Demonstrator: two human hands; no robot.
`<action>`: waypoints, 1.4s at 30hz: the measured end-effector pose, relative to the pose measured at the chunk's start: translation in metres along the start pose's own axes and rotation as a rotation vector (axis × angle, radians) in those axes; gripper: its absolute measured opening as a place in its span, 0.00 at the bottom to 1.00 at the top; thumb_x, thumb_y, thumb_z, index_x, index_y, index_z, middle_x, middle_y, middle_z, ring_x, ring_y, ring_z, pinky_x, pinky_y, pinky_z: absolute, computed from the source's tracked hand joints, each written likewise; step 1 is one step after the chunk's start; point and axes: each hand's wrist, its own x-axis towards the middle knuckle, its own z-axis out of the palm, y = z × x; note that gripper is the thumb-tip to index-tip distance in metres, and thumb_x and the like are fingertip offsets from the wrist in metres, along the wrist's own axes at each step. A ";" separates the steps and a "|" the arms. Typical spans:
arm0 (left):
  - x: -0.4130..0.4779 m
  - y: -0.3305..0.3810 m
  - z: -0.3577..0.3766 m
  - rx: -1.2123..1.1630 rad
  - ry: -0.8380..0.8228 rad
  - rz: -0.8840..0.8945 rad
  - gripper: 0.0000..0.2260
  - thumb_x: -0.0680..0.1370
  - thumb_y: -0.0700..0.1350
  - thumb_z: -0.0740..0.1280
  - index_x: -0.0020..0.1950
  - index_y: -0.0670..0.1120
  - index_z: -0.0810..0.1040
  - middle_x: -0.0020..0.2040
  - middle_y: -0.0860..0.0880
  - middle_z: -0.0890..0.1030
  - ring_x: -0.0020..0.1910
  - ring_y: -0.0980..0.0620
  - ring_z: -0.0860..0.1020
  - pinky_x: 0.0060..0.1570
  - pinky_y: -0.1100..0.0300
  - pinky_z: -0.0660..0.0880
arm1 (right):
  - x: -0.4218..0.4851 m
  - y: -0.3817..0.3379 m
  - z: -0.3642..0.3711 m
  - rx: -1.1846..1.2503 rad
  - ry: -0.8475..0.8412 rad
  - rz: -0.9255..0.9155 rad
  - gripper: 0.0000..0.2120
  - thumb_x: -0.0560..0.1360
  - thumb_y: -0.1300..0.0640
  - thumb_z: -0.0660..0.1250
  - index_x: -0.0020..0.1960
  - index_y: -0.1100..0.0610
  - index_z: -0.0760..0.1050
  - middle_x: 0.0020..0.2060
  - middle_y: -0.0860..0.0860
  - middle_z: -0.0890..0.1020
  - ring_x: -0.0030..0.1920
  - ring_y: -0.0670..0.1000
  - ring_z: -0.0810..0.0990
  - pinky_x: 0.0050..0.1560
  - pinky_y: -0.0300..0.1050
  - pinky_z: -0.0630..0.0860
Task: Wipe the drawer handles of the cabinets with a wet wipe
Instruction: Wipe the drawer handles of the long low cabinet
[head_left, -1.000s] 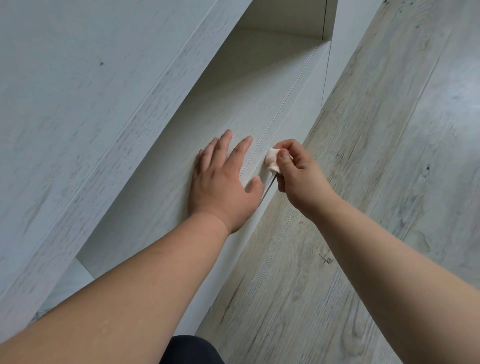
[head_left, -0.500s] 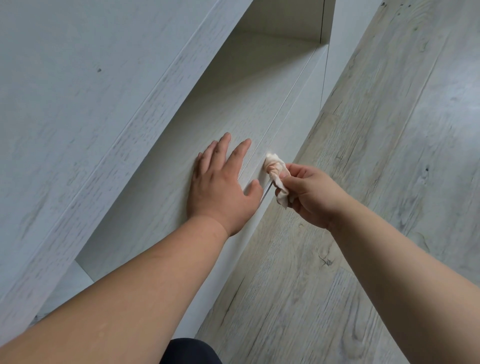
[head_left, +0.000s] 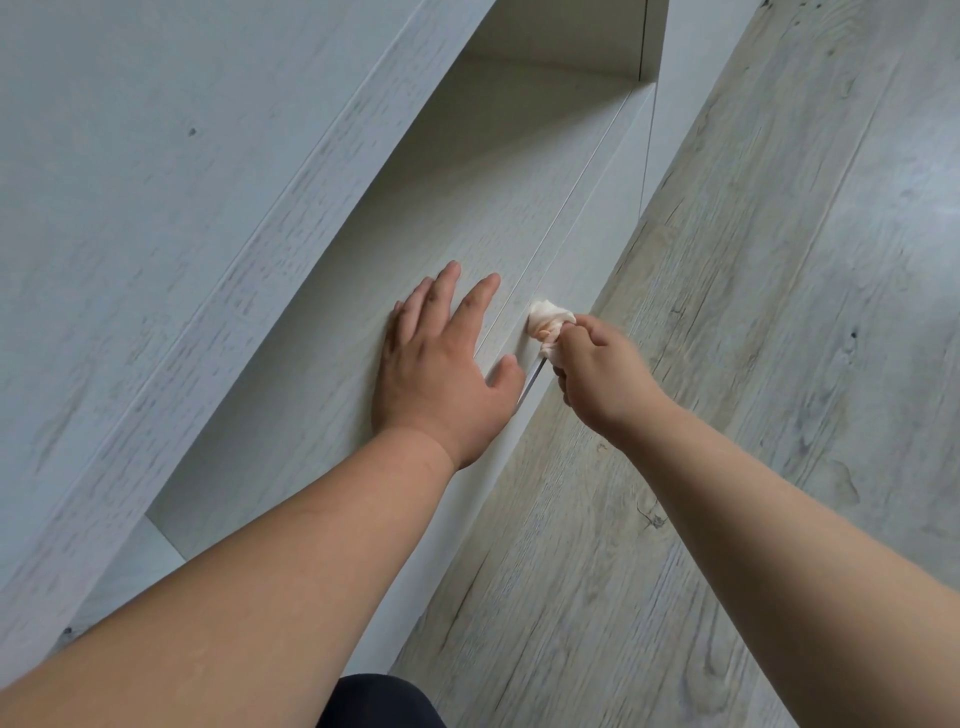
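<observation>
Head view: on the cabinet (head_left: 182, 234), the drawer front (head_left: 467, 218) bears the left hand (head_left: 441, 374), fingers straight and flat, probably bracing the drawer shut. The right hand (head_left: 602, 374) pinches the bunched wet wipe (head_left: 548, 319) against the slim edge handle (head_left: 531, 385), just beyond the left thumb. The handle's long axis runs away up-right.

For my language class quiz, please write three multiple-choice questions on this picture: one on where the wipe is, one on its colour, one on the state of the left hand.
1. Where is the wipe? A under the left hand; B at the drawer edge, in the right hand; C lying loose.
2. Its colour? A blue; B whitish; C black.
3. The left hand is: A flat, open; B a fist; C holding the wipe.
Answers: B, the right hand presses it to the edge; B, pale bunched cloth; A, straight fingers lie on the drawer.
</observation>
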 end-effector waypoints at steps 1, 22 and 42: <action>0.000 0.000 0.000 0.000 0.000 0.000 0.33 0.78 0.58 0.61 0.83 0.61 0.57 0.85 0.54 0.52 0.83 0.51 0.49 0.82 0.47 0.51 | -0.001 0.000 0.001 0.012 0.010 -0.006 0.14 0.75 0.48 0.54 0.37 0.54 0.70 0.32 0.48 0.72 0.35 0.51 0.70 0.40 0.53 0.67; -0.001 0.002 -0.002 0.002 0.003 -0.008 0.33 0.77 0.58 0.60 0.83 0.61 0.57 0.85 0.53 0.52 0.83 0.50 0.49 0.82 0.46 0.52 | -0.002 -0.008 0.005 -0.319 0.197 -0.184 0.24 0.84 0.46 0.57 0.36 0.60 0.72 0.24 0.52 0.68 0.27 0.53 0.68 0.32 0.55 0.72; 0.000 0.001 0.000 0.008 0.008 0.001 0.33 0.77 0.57 0.58 0.83 0.60 0.57 0.85 0.53 0.52 0.83 0.50 0.49 0.82 0.46 0.52 | 0.007 -0.013 0.002 -0.086 0.155 -0.077 0.22 0.85 0.51 0.57 0.39 0.61 0.77 0.24 0.43 0.77 0.25 0.46 0.72 0.27 0.43 0.65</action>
